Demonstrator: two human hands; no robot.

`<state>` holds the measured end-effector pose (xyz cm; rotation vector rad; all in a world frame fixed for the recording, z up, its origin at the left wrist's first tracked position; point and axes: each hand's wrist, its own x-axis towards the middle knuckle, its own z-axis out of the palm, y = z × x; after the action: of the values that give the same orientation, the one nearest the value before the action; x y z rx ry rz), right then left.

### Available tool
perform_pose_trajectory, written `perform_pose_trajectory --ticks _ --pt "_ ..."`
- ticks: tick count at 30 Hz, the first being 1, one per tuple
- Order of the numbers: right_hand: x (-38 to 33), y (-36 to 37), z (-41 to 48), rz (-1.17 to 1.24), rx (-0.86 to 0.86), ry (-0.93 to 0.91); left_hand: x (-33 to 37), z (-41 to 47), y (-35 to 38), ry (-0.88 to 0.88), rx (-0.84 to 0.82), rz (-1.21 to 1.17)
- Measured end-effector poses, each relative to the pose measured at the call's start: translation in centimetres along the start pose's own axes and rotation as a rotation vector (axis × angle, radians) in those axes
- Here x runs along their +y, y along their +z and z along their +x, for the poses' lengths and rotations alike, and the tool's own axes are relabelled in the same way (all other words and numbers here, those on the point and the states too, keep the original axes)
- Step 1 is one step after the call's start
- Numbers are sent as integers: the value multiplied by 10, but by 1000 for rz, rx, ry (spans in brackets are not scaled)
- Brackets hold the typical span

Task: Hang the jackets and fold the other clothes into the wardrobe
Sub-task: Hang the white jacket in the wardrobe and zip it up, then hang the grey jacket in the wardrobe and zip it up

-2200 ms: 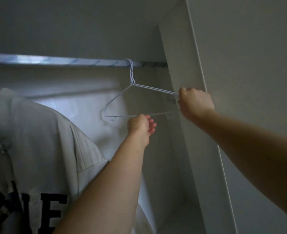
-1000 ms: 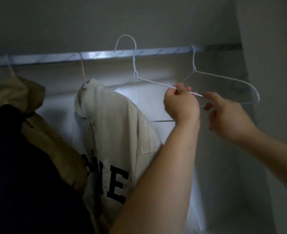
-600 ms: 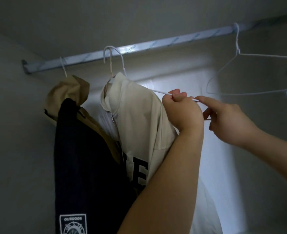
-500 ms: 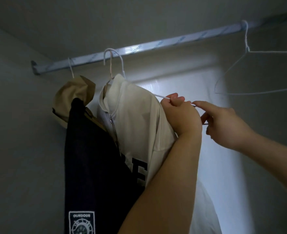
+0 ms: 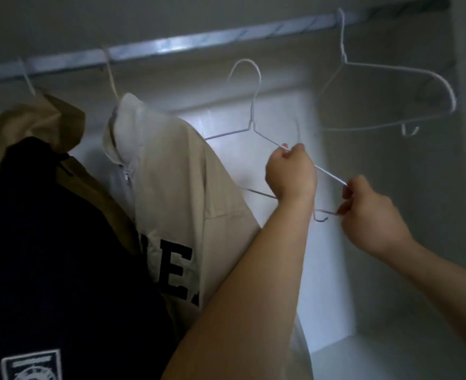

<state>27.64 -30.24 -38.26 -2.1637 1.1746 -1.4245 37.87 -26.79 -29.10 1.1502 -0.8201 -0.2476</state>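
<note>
As left hand (image 5: 290,174), right hand (image 5: 371,215) hold it | hanger (image 5: 252,113): thin white wire

My one head view tilts upward, close in, facing the closet rod (image 5: 171,46) inside the wardrobe.

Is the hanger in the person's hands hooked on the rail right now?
No: the white wire hanger has its hook in free air below the rail, gripped by the left hand and the right hand.
</note>
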Motion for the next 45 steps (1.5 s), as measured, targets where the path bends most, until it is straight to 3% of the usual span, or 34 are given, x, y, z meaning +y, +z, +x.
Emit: perform_pose_trajectory --ticks 2,8,11,15,21,25,31,35,41,45 --pt "29 -5 -15 -46 -12 102 -10 6 4 -1 30 34" --pt "65 -12 -59 -120 -66 319 -55 6 31 -85 -96 12" --pt "53 -48 -77 -177 -135 483 -60 -7 44 -206 -182 45" --pt "-2 -124 -87 -63 -258 630 -36 -38 38 -397 -288 299" --pt "-95 -239 -102 -144 -248 835 42 -107 38 -646 -623 693" --pt "-139 -317 -124 -125 -305 984 97 -158 50 -618 -897 887" --pt "-203 -409 -147 -136 -382 1130 155 -233 59 -393 -1429 1020" --pt "-230 -447 -166 -214 -336 1311 173 -288 81 -335 -1622 997" --pt "-273 -506 -228 -356 -93 1695 205 -401 112 -421 -2010 778" --pt "-313 -551 -276 -346 133 1908 257 -485 122 -449 -2178 618"
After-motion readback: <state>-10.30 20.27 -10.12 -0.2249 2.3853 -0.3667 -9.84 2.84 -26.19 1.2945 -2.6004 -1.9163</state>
